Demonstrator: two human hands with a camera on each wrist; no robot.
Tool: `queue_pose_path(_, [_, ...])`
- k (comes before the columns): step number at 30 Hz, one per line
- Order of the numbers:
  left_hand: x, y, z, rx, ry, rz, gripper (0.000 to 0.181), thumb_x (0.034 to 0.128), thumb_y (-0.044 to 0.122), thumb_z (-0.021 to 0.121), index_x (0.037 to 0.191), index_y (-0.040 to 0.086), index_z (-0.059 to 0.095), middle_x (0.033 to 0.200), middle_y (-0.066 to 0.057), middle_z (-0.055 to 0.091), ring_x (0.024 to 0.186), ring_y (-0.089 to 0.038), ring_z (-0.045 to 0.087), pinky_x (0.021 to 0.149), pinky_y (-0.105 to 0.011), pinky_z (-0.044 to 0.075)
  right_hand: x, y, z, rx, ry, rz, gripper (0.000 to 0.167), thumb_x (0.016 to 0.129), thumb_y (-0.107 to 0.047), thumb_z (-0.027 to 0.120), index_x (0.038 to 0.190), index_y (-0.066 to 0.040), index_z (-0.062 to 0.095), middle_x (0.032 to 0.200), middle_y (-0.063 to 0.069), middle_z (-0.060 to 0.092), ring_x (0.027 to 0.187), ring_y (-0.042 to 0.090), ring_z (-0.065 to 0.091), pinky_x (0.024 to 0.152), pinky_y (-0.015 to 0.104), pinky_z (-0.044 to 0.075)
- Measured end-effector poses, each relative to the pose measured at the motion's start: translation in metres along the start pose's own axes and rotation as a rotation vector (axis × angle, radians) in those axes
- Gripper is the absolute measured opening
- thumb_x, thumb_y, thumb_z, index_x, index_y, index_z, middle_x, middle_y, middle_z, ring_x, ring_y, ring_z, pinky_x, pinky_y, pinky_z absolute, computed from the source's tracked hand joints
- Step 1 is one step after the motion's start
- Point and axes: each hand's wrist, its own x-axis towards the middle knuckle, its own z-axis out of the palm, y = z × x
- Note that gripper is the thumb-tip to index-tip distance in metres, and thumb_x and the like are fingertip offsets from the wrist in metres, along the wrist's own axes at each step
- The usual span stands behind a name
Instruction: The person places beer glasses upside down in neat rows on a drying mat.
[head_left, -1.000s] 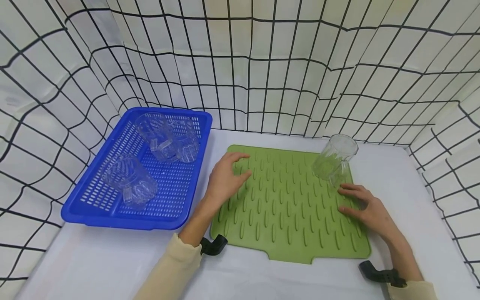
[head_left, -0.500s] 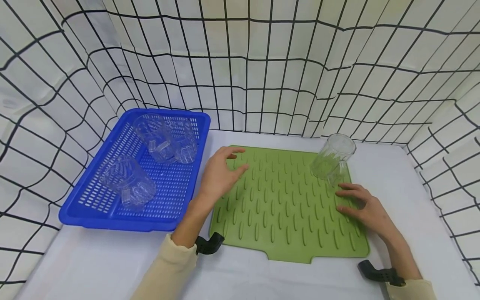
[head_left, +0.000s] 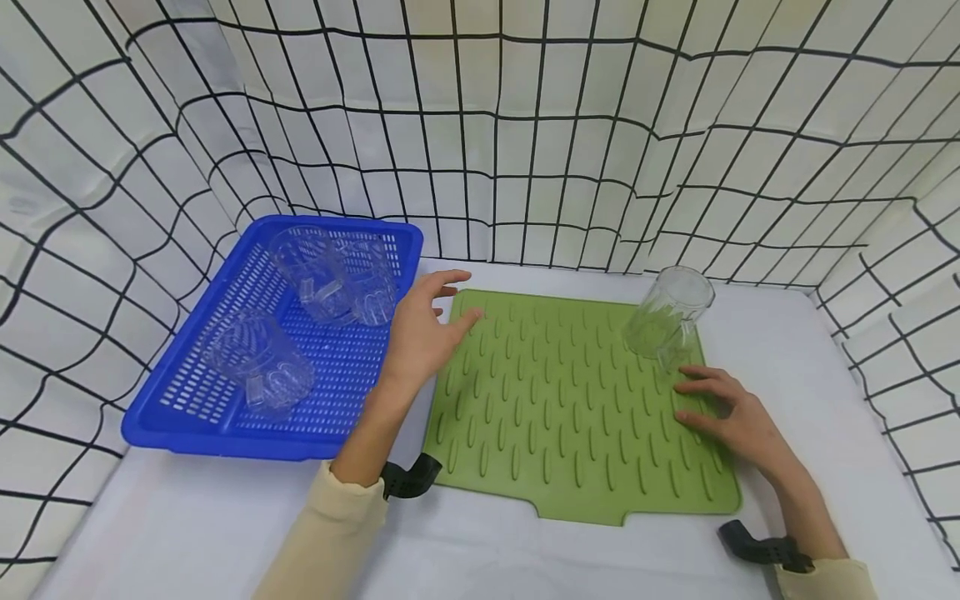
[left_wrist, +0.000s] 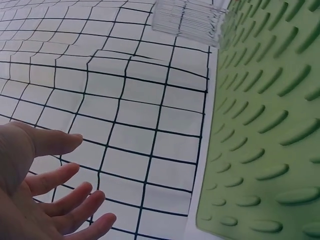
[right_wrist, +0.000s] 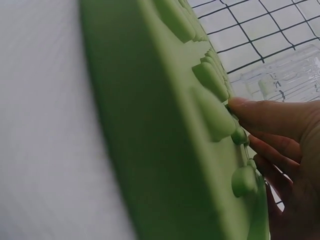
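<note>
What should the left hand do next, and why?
Probably reach for one of the glass mugs in the blue basket: the left hand looks empty and hovers near it, while another mug already rests on the green mat.

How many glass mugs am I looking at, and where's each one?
4: one mug on the green mat, far right corner; a second mug in the blue basket, near side; a third mug and fourth mug close together at the basket's far end.

Soft, even light brightens the head view. The right wrist view looks dimmer, the mat [right_wrist: 155,125] blurred up close.
</note>
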Motion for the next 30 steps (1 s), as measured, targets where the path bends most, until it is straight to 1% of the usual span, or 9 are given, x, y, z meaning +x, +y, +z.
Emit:
queue_pose_path(3, [0.0, 0.002, -0.005, -0.016, 0.021, 0.005, 0.051, 0.0936, 0.015, 0.077, 0.142, 0.011, 0.062, 0.147, -0.013, 0.058, 0.136, -0.031, 0.058, 0.11, -0.05, 0.051, 0.0, 0.0, 0.002, -0.007, 0.001, 0.001, 0.04, 0.09, -0.021, 0.082, 0.127, -0.012, 0.071, 0.155, 0.016, 0.05, 0.151, 0.049, 0.032, 0.121, 0.073, 0.025])
queue_pose_path(7, [0.0, 0.004, -0.011, -0.041, 0.034, 0.01, 0.053, 0.0936, 0.015, 0.077, 0.143, 0.011, 0.06, 0.148, -0.013, 0.056, 0.137, -0.03, 0.056, 0.11, -0.049, 0.051, -0.002, 0.0, 0.002, -0.02, 0.011, 0.0, 0.04, 0.091, -0.022, 0.081, 0.128, -0.013, 0.07, 0.156, 0.015, 0.05, 0.152, 0.047, 0.033, 0.131, 0.037, 0.022])
queue_pose_path(11, [-0.002, 0.007, -0.018, -0.073, 0.048, 0.006, 0.053, 0.0937, 0.015, 0.077, 0.144, 0.011, 0.06, 0.15, -0.013, 0.054, 0.138, -0.03, 0.056, 0.111, -0.049, 0.05, -0.003, 0.0, 0.002, -0.025, 0.019, -0.003, 0.04, 0.091, -0.022, 0.081, 0.128, -0.013, 0.07, 0.155, 0.014, 0.05, 0.152, 0.047, 0.033, 0.122, 0.01, 0.015])
queue_pose_path(14, [-0.004, 0.009, -0.024, -0.09, 0.065, -0.002, 0.053, 0.0945, 0.016, 0.077, 0.144, 0.011, 0.06, 0.151, -0.012, 0.053, 0.138, -0.029, 0.055, 0.112, -0.049, 0.049, -0.003, -0.001, 0.003, -0.024, 0.017, 0.001, 0.04, 0.091, -0.022, 0.081, 0.128, -0.012, 0.07, 0.156, 0.015, 0.05, 0.152, 0.047, 0.033, 0.124, 0.013, 0.016])
queue_pose_path(17, [-0.004, 0.009, -0.029, -0.087, 0.084, -0.012, 0.053, 0.0952, 0.017, 0.076, 0.145, 0.012, 0.059, 0.151, -0.012, 0.052, 0.14, -0.028, 0.054, 0.113, -0.049, 0.048, -0.002, -0.002, 0.002, -0.003, 0.004, 0.014, 0.041, 0.09, -0.02, 0.081, 0.128, -0.009, 0.07, 0.156, 0.018, 0.049, 0.151, 0.051, 0.031, 0.133, 0.044, 0.02])
queue_pose_path(20, [-0.004, 0.009, -0.035, -0.074, 0.107, -0.018, 0.052, 0.0956, 0.016, 0.075, 0.145, 0.012, 0.059, 0.15, -0.012, 0.053, 0.14, -0.029, 0.054, 0.113, -0.049, 0.048, -0.002, -0.001, 0.003, 0.017, -0.009, 0.025, 0.042, 0.09, -0.02, 0.081, 0.128, -0.008, 0.069, 0.157, 0.019, 0.047, 0.15, 0.054, 0.03, 0.127, 0.066, 0.02])
queue_pose_path(21, [-0.004, 0.009, -0.036, -0.071, 0.113, -0.021, 0.052, 0.0956, 0.016, 0.075, 0.145, 0.012, 0.059, 0.15, -0.013, 0.053, 0.14, -0.029, 0.054, 0.113, -0.049, 0.048, -0.002, -0.001, 0.004, 0.018, -0.01, 0.023, 0.042, 0.09, -0.019, 0.081, 0.128, -0.008, 0.069, 0.157, 0.019, 0.047, 0.15, 0.054, 0.031, 0.128, 0.063, 0.02])
queue_pose_path(26, [-0.003, 0.01, -0.046, -0.047, 0.15, -0.002, 0.052, 0.0955, 0.015, 0.075, 0.145, 0.011, 0.059, 0.148, -0.016, 0.054, 0.139, -0.03, 0.054, 0.112, -0.05, 0.049, -0.003, 0.002, 0.004, -0.021, 0.004, 0.005, 0.04, 0.091, -0.021, 0.081, 0.128, -0.011, 0.07, 0.156, 0.016, 0.049, 0.149, 0.052, 0.034, 0.126, 0.018, 0.016])
queue_pose_path(30, [0.0, 0.011, -0.053, -0.028, 0.182, 0.017, 0.052, 0.0946, 0.015, 0.076, 0.144, 0.011, 0.06, 0.147, -0.017, 0.054, 0.138, -0.031, 0.055, 0.112, -0.05, 0.05, -0.002, 0.002, 0.003, -0.033, 0.014, -0.005, 0.039, 0.091, -0.022, 0.081, 0.128, -0.013, 0.07, 0.156, 0.015, 0.05, 0.149, 0.05, 0.035, 0.122, 0.01, 0.015])
